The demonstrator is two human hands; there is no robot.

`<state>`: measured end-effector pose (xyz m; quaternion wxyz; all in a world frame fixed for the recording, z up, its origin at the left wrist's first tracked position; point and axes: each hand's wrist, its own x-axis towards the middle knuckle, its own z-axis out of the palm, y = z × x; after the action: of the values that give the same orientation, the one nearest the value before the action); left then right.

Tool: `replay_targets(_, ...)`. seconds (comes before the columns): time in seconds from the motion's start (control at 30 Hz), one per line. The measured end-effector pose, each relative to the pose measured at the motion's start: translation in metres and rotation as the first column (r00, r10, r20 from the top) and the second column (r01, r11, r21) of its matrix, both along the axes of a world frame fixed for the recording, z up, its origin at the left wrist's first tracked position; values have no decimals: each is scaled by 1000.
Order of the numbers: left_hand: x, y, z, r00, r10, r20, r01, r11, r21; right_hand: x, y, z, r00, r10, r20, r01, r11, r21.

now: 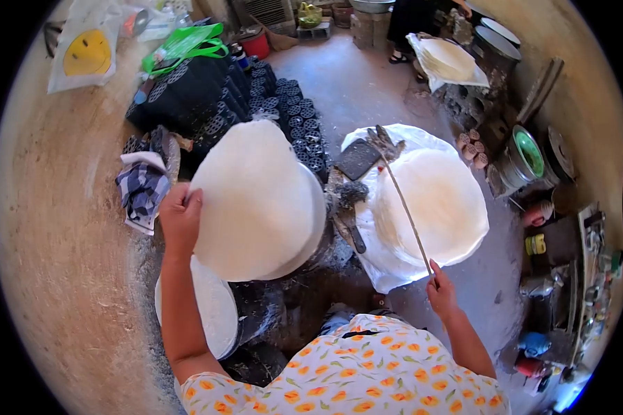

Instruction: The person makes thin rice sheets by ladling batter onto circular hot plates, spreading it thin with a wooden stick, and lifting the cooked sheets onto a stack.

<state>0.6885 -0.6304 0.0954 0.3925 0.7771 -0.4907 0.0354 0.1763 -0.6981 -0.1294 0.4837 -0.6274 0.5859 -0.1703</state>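
My left hand (181,216) pinches the left edge of a large, thin, pale round flatbread (253,200). The flatbread is lifted and tilted over a round surface, whose pale rim (317,207) shows at the right; what lies beneath is mostly hidden. My right hand (441,287) grips the near end of a long thin stick (408,211). That stick reaches across a stack of similar flatbreads (443,200) on a white cloth (387,273). Around its far end lie a dark frayed bundle (386,144) and a black flat square piece (358,159).
A tub of white batter-like stuff (211,311) stands at my lower left. Black honeycomb coal briquettes (298,124) are piled ahead. Another flatbread stack (450,59) sits at the far right, near a person in dark clothes (408,28). A green-lined bucket (528,152) stands at the right.
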Motion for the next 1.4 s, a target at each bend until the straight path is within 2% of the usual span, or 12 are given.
replay_targets(0.13,-86,-37,63,916,-156,369,173,985,-15,-36,-1,-8,996,-90,5,90,996,-30)
replay_targets(0.33,-195,-96,43,620,-350,702,525,850,-40,-96,16,-14,941,-327,83,333,940,-73)
replay_targets(0.4,-235,-113,13,580,-399,710,576,818,-10,-119,22,-17,915,-397,66,401,914,-61)
replay_targets(0.6,-331,-167,-120,424,-650,631,853,521,-36,-175,45,-29,811,-583,46,585,809,-55)
replay_targets(0.8,-377,-140,-253,350,-844,406,826,483,292,-201,44,-22,747,-664,41,661,747,67)
replay_targets(0.87,-383,-126,-265,371,-874,314,719,484,499,-208,30,-25,772,-629,92,623,777,89)
replay_targets(0.97,-380,-88,-248,441,-865,238,691,497,525,-200,-9,-31,842,-537,42,535,843,53)
replay_targets(1.07,-366,-47,-223,589,-785,191,630,594,500,-171,-57,-4,942,-321,94,328,942,-74)
replay_targets(1.2,-342,47,-227,858,-496,132,365,770,524,-94,-101,-2,978,95,184,-73,990,-123)
replay_targets(1.27,-341,103,-220,966,-243,94,165,850,501,-53,-107,-9,926,289,241,-254,953,-166)
replay_targets(1.33,-350,162,-221,995,-23,100,-26,884,466,-15,-103,-21,824,550,135,-479,804,-351)
replay_targets(1.4,-376,216,-207,949,317,-7,-258,784,564,22,-82,-13,715,693,91,-637,699,-326)
